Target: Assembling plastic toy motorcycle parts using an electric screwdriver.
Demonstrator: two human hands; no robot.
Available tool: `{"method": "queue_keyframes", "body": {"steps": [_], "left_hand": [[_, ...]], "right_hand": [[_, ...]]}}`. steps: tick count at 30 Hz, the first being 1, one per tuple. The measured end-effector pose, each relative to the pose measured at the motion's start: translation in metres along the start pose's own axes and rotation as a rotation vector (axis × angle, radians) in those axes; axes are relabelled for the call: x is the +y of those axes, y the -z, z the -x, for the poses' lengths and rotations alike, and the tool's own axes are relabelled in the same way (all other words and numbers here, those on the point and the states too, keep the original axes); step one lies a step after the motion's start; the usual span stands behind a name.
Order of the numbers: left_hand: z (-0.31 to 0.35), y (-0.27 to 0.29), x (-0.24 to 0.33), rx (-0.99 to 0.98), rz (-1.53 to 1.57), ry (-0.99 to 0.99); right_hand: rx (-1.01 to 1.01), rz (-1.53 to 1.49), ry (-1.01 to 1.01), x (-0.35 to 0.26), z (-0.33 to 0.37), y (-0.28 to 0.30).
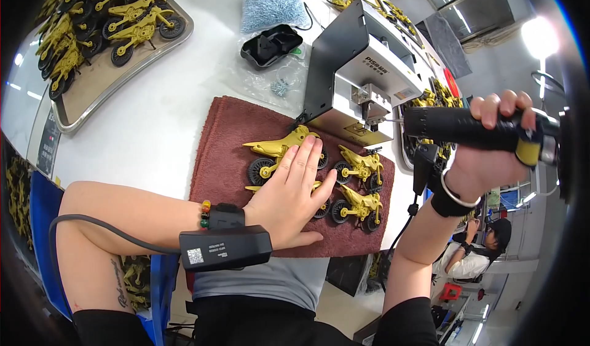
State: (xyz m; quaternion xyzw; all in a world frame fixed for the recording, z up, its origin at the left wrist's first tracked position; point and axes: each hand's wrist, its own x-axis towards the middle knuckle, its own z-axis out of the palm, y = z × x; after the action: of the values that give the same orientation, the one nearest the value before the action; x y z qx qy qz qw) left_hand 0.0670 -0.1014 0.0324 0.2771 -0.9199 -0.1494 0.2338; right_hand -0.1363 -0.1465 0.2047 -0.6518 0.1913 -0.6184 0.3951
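Note:
My left hand (286, 192) lies palm down over a yellow toy motorcycle (270, 146) with black wheels, its fingers stretched out. Another toy motorcycle beneath that hand is mostly hidden. To the right, two more, an upper toy motorcycle (358, 161) and a lower toy motorcycle (359, 203), lie on the same brown towel (215, 137). Wrapped round a black electric screwdriver (452, 126), my right hand (491, 165) holds it level. Its thin bit points left at the metal outlet block (373, 103) of a screw feeder (344, 63); whether the tip touches a screw there I cannot tell.
At the upper left, a tray (110, 94) carries many yellow toy motorcycles. Behind the towel are a bag of screws (275, 8), a black plastic dish (270, 45) and loose screws (279, 88) on clear plastic. A co-worker (476, 251) is at the far right.

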Motion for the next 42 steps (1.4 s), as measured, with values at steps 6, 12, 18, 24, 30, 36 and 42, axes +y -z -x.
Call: {"method": "queue_keyframes", "body": {"steps": [6, 12, 18, 24, 30, 36, 42], "left_hand": [[0.0, -0.001, 0.0, -0.019, -0.038, -0.003], [-0.001, 0.001, 0.001, -0.034, -0.06, -0.001], [0.001, 0.0, 0.002, -0.023, -0.03, -0.001], [0.002, -0.004, 0.002, -0.058, -0.099, -0.009], [0.0, -0.003, 0.001, 0.031, -0.163, -0.055], [0.002, -0.003, 0.002, 0.01, -0.146, -0.035], [0.001, -0.004, 0.003, 0.012, -0.173, -0.029]], "right_hand": [[0.156, 0.046, -0.033, 0.027, 0.002, -0.002], [0.148, 0.098, -0.074, 0.032, -0.001, -0.004], [0.028, -0.118, -0.138, 0.032, 0.009, -0.038], [-0.018, -0.324, -0.234, 0.071, 0.014, -0.085], [-0.105, 0.112, -0.127, 0.086, 0.014, -0.088], [-0.016, -0.087, -0.214, 0.091, 0.014, -0.097], [-0.163, 0.163, -0.178, 0.093, 0.011, -0.093]]}}
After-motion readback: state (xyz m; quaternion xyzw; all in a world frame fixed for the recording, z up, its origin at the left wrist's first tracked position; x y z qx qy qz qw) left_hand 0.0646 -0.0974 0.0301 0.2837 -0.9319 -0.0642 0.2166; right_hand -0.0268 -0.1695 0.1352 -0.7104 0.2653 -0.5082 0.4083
